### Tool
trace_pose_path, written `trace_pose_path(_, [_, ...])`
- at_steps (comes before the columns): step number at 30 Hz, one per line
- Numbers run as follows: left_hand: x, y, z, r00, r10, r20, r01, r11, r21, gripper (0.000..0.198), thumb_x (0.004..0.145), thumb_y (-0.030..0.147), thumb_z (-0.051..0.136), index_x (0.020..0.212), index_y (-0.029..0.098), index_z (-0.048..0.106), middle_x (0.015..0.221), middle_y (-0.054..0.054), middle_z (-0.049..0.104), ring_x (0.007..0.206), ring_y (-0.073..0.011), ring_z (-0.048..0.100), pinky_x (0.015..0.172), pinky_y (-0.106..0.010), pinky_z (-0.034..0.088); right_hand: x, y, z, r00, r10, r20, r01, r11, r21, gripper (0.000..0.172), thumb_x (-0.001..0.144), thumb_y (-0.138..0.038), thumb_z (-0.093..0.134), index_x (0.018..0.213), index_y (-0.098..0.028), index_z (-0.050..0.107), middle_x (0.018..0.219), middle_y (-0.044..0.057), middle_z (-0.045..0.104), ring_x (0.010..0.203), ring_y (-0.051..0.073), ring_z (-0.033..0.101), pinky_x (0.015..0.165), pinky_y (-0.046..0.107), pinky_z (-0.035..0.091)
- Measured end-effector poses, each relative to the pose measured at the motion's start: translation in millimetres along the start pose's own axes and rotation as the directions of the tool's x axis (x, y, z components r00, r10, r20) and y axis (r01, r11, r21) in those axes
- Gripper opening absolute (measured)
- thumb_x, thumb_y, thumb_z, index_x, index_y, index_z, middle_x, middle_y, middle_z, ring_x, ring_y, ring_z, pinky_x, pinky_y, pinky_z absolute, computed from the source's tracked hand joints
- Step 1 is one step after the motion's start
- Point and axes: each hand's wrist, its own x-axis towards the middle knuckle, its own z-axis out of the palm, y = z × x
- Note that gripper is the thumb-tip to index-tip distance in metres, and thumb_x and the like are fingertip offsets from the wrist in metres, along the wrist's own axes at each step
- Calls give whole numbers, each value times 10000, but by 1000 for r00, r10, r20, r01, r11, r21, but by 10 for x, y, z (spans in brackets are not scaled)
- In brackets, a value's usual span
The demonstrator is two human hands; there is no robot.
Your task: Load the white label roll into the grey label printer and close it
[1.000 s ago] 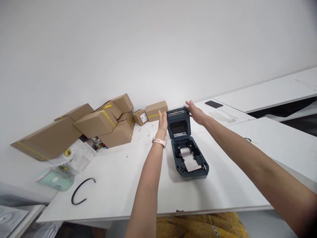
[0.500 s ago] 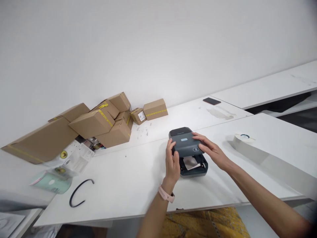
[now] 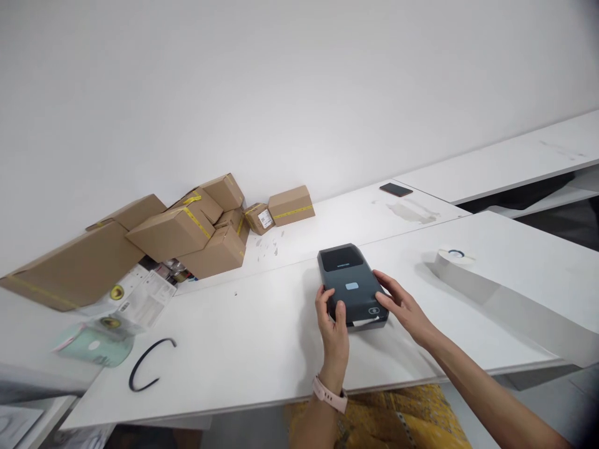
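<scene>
Bench [image 3: 224, 362] | my left hand [image 3: 333, 325], right hand [image 3: 403, 307]: fingers apart, flat on label printer [image 3: 350, 282] | seems rigid, weighty; grip sides

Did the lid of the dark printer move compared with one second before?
Yes. The lid stood upright near the small cardboard box; it has swung down toward the person and now lies shut, flat on the printer base.

Dark slate-grey printer [image 3: 350, 284] with a pale blue badge; white table [image 3: 262, 349]. Far left, brown boxes [image 3: 187, 231] banded with yellow tape. Black phone [image 3: 395, 189] far right; black cable [image 3: 147, 365] and mint-green roll [image 3: 93, 346] near left. Pink watch strap [image 3: 330, 394]; yellow patterned cloth [image 3: 402, 418].
</scene>
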Motion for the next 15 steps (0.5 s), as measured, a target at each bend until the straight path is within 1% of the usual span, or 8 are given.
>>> trace_pose_path(3, [52,23,11,1000,14,-2,-14,1000,6,470,936,487,488,1352,273,449,1528,-93,364,1416,-235,355,1112,-342,394,56,-42,23,1000,-1,-24,2,1000,28,581,884,-573,544,1405,-335,446,1497,52,450,1380,289,402,1088,452,430])
trace_pose_path(5, [52,13,5,1000,22,-8,-21,998,53,504,920,494,516,1367,274,442,1557,-85,319,1444,-239,305,1127,-339,375,82,-57,30,1000,-6,-16,7,999,38,563,895,-563,534,1406,-345,440,1500,42,447,1389,275,392,1089,443,432])
trace_pose_path(7, [16,-1,-2,1000,20,-2,-19,996,90,543,901,499,547,1382,276,429,1571,-84,294,1452,-245,288,1128,-340,373,79,-45,33,1000,-6,-7,6,999,47,556,902,-552,531,1411,-355,427,1505,36,440,1397,258,382,1092,437,430])
trace_pose_path(9, [-46,-5,-4,1000,-1,10,0,996,90,563,897,500,553,1396,281,410,1561,-89,312,1442,-248,310,1113,-337,394,48,-11,37,1000,14,-7,-13,999,51,576,896,-553,541,1423,-366,405,1528,29,406,1415,250,353,1097,436,424])
trace_pose_path(12, [-124,14,12,999,-51,5,51,998,32,521,917,502,514,1382,286,419,1529,-92,365,1422,-241,348,1081,-324,428,-24,37,48,997,78,-17,-77,996,53,653,871,-572,564,1455,-369,356,1566,26,339,1441,257,301,1120,451,390])
trace_pose_path(15, [-120,32,58,993,-112,-21,110,990,-85,472,933,516,475,1338,275,441,1472,-101,435,1358,-233,438,1046,-323,460,-73,41,69,988,152,-18,-150,985,82,702,865,-581,560,1483,-361,312,1569,33,333,1437,262,308,1148,472,338])
